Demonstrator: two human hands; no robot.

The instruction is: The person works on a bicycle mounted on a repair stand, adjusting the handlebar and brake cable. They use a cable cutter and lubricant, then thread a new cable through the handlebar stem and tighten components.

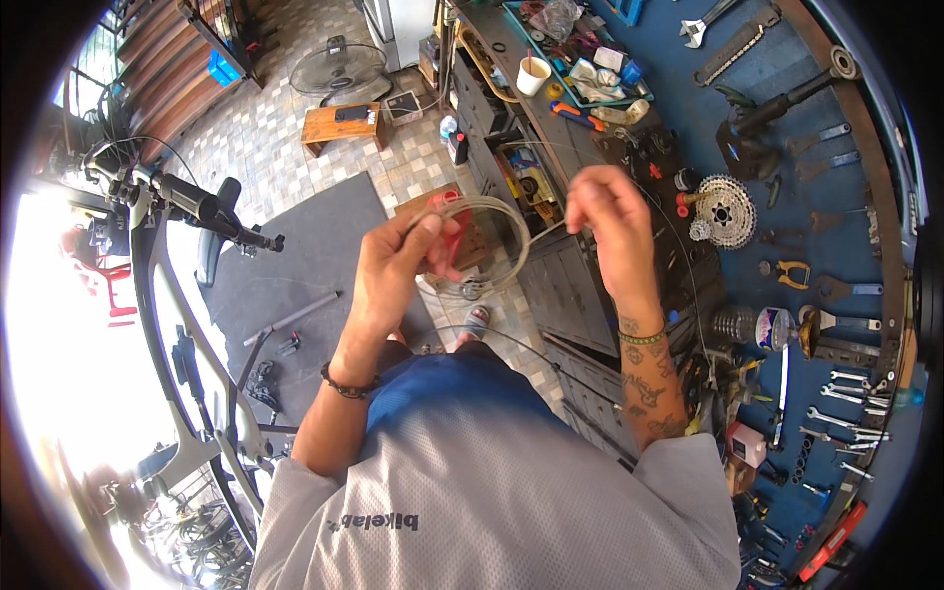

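My left hand point(393, 264) grips a coil of thin, pale cable point(519, 228), with the thumb pressed on its left side. The loops stand out to the right of the fingers. From the coil a short strand runs to my right hand point(612, 224), whose curled fingers close on it; they are a little blurred. A thin wire also arcs past the right hand and down beside the right forearm. Both hands are raised in front of my body, apart from each other. Behind the left hand, a red plastic thing point(454, 234) is partly hidden by the coil.
To the right is a workbench with drawers point(562, 285), a blue tray of parts point(551, 49) and a white cup point(532, 75). A blue tool wall holds wrenches and a cassette point(726, 212). At left stands a bicycle frame point(167, 324); a fan point(337, 71) is farther off.
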